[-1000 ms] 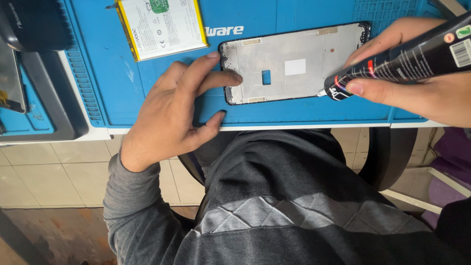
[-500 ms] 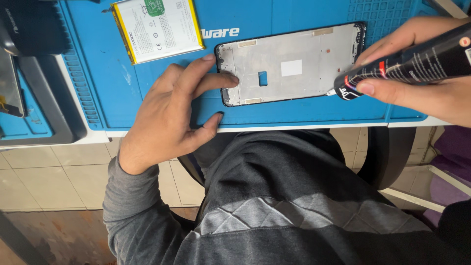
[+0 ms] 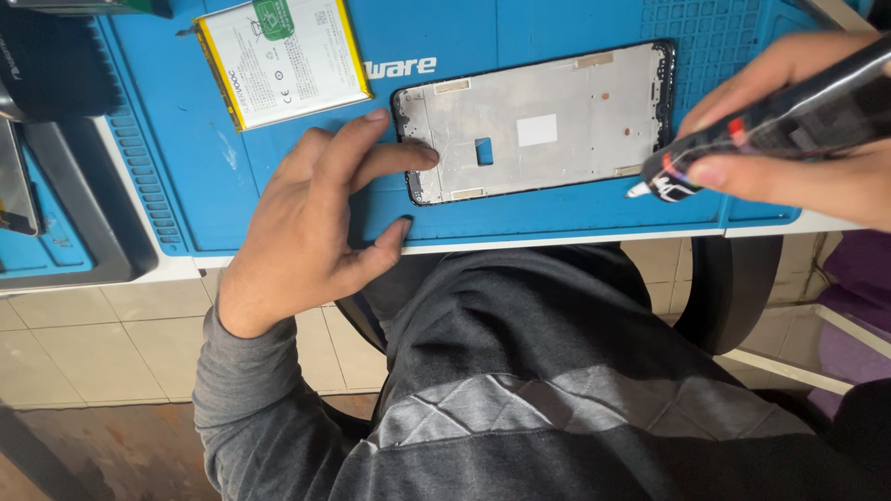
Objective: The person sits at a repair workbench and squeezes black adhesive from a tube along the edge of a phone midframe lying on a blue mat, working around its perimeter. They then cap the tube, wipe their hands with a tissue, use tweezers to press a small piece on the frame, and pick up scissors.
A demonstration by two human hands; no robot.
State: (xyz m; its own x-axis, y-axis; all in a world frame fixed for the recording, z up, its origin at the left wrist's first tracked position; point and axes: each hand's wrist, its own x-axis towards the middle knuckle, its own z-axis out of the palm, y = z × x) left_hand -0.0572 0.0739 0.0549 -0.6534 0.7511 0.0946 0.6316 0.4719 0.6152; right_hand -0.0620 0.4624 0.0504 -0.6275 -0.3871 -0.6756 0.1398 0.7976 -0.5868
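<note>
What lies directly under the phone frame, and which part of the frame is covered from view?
The phone frame lies flat on the blue work mat. The left hand rests fingertips on its left end, hiding that corner; the mat beneath it is hidden.

You had a blue mat (image 3: 278, 186) spread on the worktop. A flat battery (image 3: 283, 60) with a yellow edge lay on the mat, near its far side. A dark tray (image 3: 83, 223) sat at your left, just beside the mat. Under the worktop there was a tan tiled floor (image 3: 83, 343).
</note>
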